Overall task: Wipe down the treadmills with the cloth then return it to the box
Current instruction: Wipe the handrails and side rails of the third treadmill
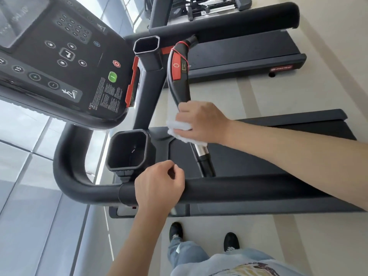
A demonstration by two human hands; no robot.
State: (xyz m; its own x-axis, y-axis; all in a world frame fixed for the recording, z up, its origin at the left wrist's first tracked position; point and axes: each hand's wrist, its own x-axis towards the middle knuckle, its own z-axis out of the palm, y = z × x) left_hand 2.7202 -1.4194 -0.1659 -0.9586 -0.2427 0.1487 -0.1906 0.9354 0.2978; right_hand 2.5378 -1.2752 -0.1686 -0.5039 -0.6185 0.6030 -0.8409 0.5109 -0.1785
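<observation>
A black treadmill fills the view, its console (65, 56) at upper left. A curved black and red centre handle (178, 76) runs down to a silver grip section (201, 150). My right hand (201, 122) is wrapped around this handle with a white cloth (179, 130) pressed between palm and bar. My left hand (159, 188) rests on the near padded side rail (239, 191), fingers loosely curled, holding nothing. The box is not in view.
Two empty cup holders (128, 150) (147, 47) sit beside the console. A second treadmill (249, 54) stands beyond, with other gym equipment (209, 6) behind it. My feet stand on the pale floor (298, 232) beside the treadmill deck.
</observation>
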